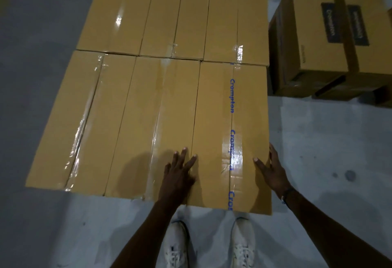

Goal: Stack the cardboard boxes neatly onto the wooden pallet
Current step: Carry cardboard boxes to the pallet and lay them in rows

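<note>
While pressed flat on the near right cardboard box (231, 132), both hands spread open.

Left hand (179, 174) laid palm down, fingers straight and fanned across the seam between that box and the middle box (152, 125) of the near row. Right hand (270, 171) set at the box's right edge, thumb on top, fingers straight along the side, gripping nothing. Six taped boxes packed edge to edge in two rows of three, forming one level layer; pallet beneath hidden. More boxes (324, 40) stacked well apart at upper right on the grey floor (331, 144). White shoes (241, 244) just below the near edge.
</note>
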